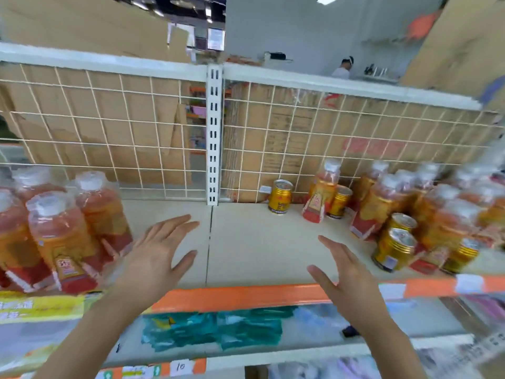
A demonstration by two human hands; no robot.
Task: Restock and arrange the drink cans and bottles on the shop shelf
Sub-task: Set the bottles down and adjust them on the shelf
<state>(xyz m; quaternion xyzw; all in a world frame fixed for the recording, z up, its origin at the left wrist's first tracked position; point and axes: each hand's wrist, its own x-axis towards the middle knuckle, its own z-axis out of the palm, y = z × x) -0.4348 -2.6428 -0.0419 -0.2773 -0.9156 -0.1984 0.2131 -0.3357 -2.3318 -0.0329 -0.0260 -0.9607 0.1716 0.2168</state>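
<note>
Bottles (62, 228) in glossy shrink-wrap stand at nine o'clock on the shelf (259, 242). More bottles (382, 203) and ribbed gold cans (393, 248) crowd three o'clock. Left hand (158, 250) hovers just beside the pack, fingers spread, holding nothing. Right hand (344, 272) at five o'clock is splayed too, over the orange strip (246, 296). A white wire grid (109, 119) backs the smooth cream shelf, with cardboard (287, 138) behind.

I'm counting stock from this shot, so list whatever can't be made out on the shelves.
Right bottles: head view, motion blur; count and labels unreadable.
Left bottles: head view, cut by the left edge; wrap glares over labels.
Back can: print too small.
Price tag: blurred.
Lower-shelf goods: smeared, not identifiable.
</note>
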